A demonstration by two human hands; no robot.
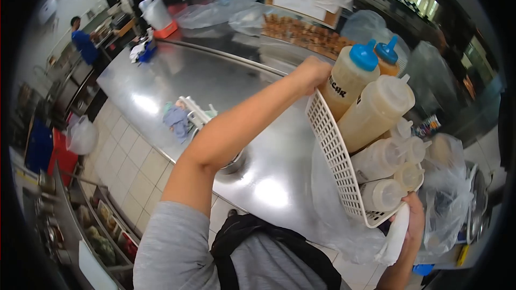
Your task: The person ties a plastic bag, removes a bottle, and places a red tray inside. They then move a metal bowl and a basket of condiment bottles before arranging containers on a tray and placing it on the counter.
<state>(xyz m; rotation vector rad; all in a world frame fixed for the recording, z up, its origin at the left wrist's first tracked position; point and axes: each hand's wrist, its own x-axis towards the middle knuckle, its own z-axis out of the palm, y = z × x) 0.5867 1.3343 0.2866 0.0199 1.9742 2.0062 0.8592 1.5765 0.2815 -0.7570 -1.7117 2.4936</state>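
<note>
A long stainless steel table (pixel 215 80) runs through this kitchen, with crumpled clear plastic bags (pixel 226 8) at its far end. I carry a white perforated plastic basket (pixel 336 156) of squeeze bottles at right, above the table's near edge: my left hand (pixel 312 72) is closed on its far rim, my right hand (pixel 413 223) on its near corner together with a white cloth (pixel 396 239). The carrying step seems in hand; setting it down would call for levelling, since the basket's long axis runs near to far and the blue-capped sauce bottles (pixel 352 75) point up and right.

White basket (pixel 336 156) of squeeze bottles (pixel 376 111) between both hands
</note>
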